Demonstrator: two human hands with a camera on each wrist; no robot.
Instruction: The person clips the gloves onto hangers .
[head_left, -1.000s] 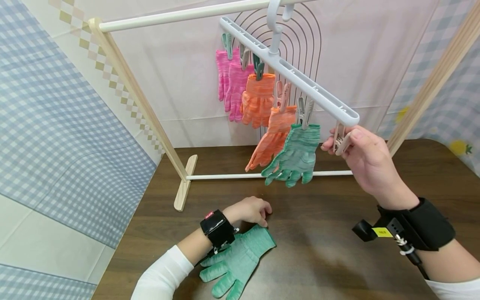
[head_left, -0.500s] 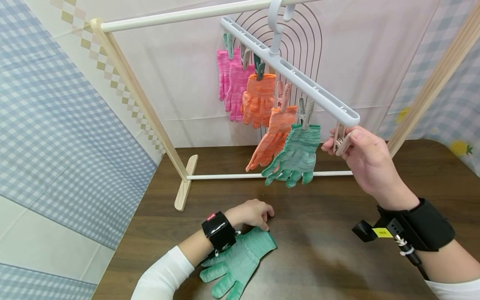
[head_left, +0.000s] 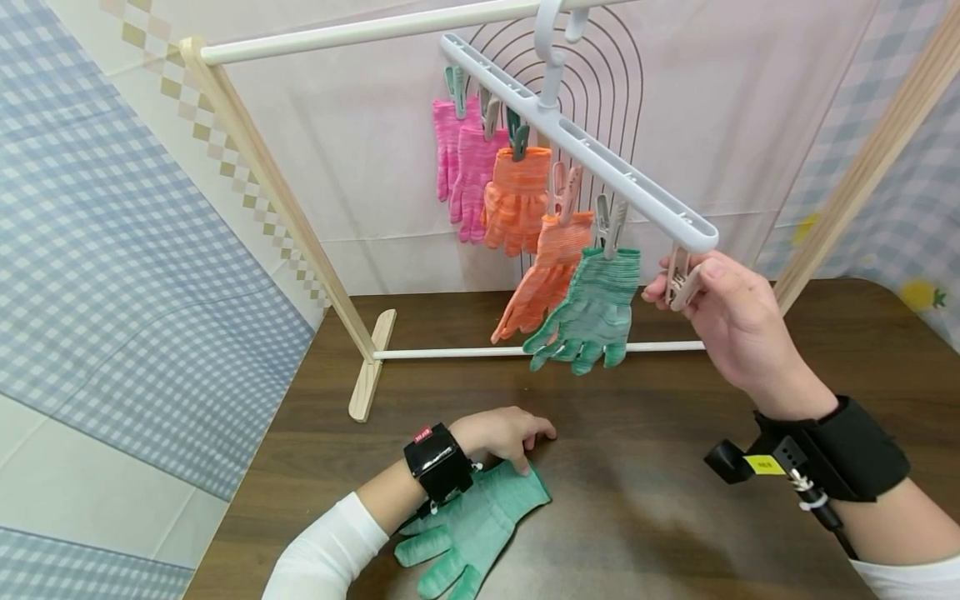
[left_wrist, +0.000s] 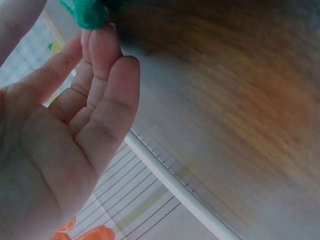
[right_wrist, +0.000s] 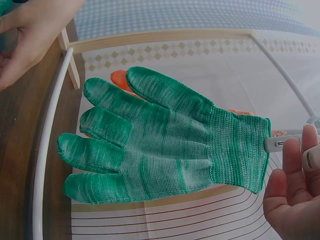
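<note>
My left hand (head_left: 504,435) rests low over the table at the cuff of a loose green glove (head_left: 487,517), its thumb on the cuff edge. In the left wrist view a bunched green bit of glove (left_wrist: 89,12) sits at the fingertips. My right hand (head_left: 731,312) pinches a beige clothespin (head_left: 681,279) hanging from the near end of the hanger bar (head_left: 637,183). Beside it, a second green glove (right_wrist: 160,145) hangs by its cuff from a grey clothespin (head_left: 611,225). Most of the beige clothespin is out of the right wrist view.
Orange gloves (head_left: 517,200) and pink gloves (head_left: 476,183) hang further along the bar from clothespins. The hanger hooks over a white rod (head_left: 360,33) on wooden posts (head_left: 277,200). A lower white rod (head_left: 450,353) crosses just above the brown table (head_left: 637,517).
My left hand has shifted slightly toward me and to the right, with its index finger straighter. The loose green glove has slid slightly toward me. My right hand stays put.
</note>
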